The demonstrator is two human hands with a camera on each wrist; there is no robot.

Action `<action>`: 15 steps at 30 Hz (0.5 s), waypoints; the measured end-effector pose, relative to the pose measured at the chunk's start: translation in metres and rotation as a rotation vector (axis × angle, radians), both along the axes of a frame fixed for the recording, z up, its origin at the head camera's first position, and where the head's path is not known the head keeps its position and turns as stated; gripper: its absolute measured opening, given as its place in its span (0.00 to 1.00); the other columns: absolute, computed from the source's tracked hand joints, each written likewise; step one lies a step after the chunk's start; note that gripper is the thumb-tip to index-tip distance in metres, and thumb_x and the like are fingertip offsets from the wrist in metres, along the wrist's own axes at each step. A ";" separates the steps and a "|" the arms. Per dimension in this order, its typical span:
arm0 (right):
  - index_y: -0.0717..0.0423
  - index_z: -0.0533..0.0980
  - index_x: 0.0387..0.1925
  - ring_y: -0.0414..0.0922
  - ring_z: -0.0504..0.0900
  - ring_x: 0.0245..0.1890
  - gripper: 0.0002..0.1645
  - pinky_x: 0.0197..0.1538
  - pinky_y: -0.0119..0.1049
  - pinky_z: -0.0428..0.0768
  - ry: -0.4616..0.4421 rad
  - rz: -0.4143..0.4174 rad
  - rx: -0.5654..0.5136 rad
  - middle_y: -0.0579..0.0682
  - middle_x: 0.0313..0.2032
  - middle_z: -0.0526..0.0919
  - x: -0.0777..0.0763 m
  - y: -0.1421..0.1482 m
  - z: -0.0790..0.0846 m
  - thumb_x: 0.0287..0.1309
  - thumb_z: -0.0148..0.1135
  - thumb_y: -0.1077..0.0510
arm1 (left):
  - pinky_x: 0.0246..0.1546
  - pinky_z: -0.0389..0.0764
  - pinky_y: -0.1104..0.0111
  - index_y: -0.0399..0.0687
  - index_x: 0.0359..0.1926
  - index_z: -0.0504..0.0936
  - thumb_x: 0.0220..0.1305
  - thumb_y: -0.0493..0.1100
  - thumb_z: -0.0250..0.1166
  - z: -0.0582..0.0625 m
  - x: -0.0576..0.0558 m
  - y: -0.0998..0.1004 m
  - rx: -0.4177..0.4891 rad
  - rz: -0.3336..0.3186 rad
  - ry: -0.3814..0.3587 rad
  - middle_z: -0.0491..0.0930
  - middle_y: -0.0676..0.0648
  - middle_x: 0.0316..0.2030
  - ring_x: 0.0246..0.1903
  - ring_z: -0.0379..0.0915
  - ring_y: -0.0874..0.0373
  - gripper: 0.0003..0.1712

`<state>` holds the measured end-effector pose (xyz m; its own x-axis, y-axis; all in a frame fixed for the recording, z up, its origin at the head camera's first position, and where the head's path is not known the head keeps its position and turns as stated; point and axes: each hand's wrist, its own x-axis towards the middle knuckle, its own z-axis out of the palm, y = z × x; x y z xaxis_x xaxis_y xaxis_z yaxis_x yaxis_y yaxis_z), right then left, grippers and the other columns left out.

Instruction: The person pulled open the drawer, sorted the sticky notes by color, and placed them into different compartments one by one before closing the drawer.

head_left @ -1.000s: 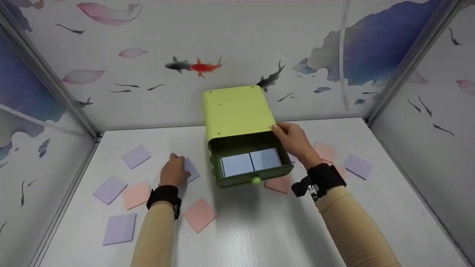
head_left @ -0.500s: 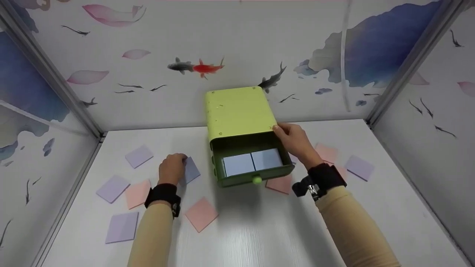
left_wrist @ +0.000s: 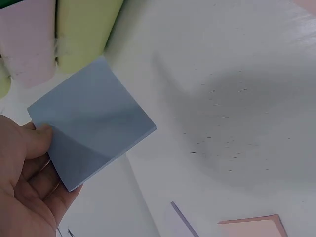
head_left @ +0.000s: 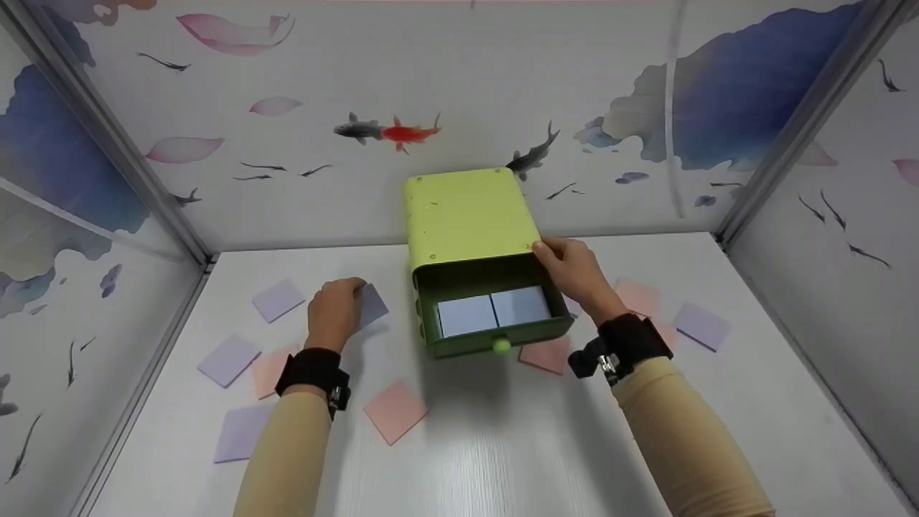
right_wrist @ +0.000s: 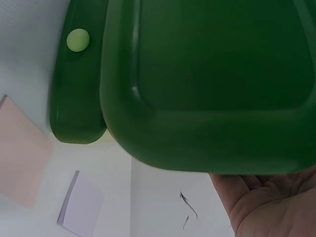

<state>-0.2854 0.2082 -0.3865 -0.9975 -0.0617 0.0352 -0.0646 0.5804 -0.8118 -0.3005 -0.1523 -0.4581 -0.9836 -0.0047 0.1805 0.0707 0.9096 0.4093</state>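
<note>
My left hand (head_left: 334, 314) pinches a square blue sticky-note pad (left_wrist: 96, 116) by one corner, thumb on its face, just above the table left of a small drawer cabinet (head_left: 470, 215). The cabinet has a yellow-green top, and its green upper drawer (head_left: 513, 336) is pulled out. Two blue pads (head_left: 467, 316) lie side by side in that drawer. My right hand (head_left: 574, 273) holds the cabinet's front right corner, thumb on the top edge, the other fingers hidden. In the right wrist view, the drawer's underside (right_wrist: 217, 79) covers those fingers; a lower drawer front (right_wrist: 79, 94) has a round knob.
Purple pads (head_left: 278, 300) and pink pads (head_left: 395, 412) are scattered on the white table (head_left: 488, 467) at left and front. Further pink pads (head_left: 546, 356) and a purple pad (head_left: 702, 327) lie at right. Patterned walls (head_left: 287, 208) enclose the back and sides.
My left hand has pinched the blue pad and raised it off the table. My right hand keeps its hold on the cabinet, and the view has turned slightly left.
</note>
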 end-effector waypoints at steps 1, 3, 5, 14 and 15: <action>0.58 0.69 0.67 0.48 0.75 0.47 0.29 0.51 0.41 0.73 -0.001 0.000 0.000 0.58 0.57 0.79 0.000 0.000 0.000 0.74 0.45 0.46 | 0.48 0.81 0.52 0.45 0.54 0.83 0.69 0.35 0.57 0.002 0.001 0.000 0.008 0.002 0.005 0.84 0.39 0.50 0.48 0.82 0.43 0.16; 0.57 0.69 0.66 0.48 0.74 0.46 0.29 0.51 0.40 0.73 -0.004 -0.003 -0.004 0.57 0.56 0.80 -0.001 0.000 0.000 0.74 0.46 0.46 | 0.49 0.81 0.52 0.45 0.54 0.83 0.69 0.34 0.57 0.007 0.002 0.001 0.021 0.004 0.021 0.84 0.39 0.50 0.49 0.82 0.43 0.16; 0.57 0.69 0.66 0.48 0.74 0.46 0.29 0.50 0.40 0.72 -0.005 -0.003 -0.003 0.57 0.56 0.80 -0.001 -0.001 0.000 0.74 0.46 0.46 | 0.49 0.81 0.53 0.46 0.54 0.83 0.68 0.34 0.57 0.011 0.003 0.002 0.036 0.007 0.042 0.84 0.40 0.50 0.49 0.82 0.44 0.17; 0.58 0.68 0.67 0.48 0.73 0.49 0.29 0.53 0.41 0.71 -0.005 0.007 -0.002 0.57 0.60 0.78 -0.001 0.000 -0.001 0.74 0.46 0.46 | 0.49 0.81 0.53 0.46 0.53 0.83 0.68 0.33 0.57 0.039 0.011 0.011 0.072 -0.007 0.180 0.85 0.42 0.49 0.48 0.82 0.46 0.16; 0.58 0.68 0.67 0.48 0.73 0.49 0.29 0.53 0.41 0.71 -0.005 0.007 -0.001 0.57 0.60 0.77 -0.001 0.000 -0.001 0.74 0.46 0.45 | 0.49 0.81 0.54 0.47 0.53 0.83 0.68 0.33 0.56 0.043 0.012 0.012 0.075 -0.009 0.199 0.85 0.42 0.49 0.49 0.82 0.46 0.16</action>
<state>-0.2864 0.2082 -0.3876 -0.9972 -0.0688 0.0305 -0.0648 0.5789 -0.8128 -0.2885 -0.1406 -0.4151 -0.9287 -0.0164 0.3704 0.1652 0.8761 0.4530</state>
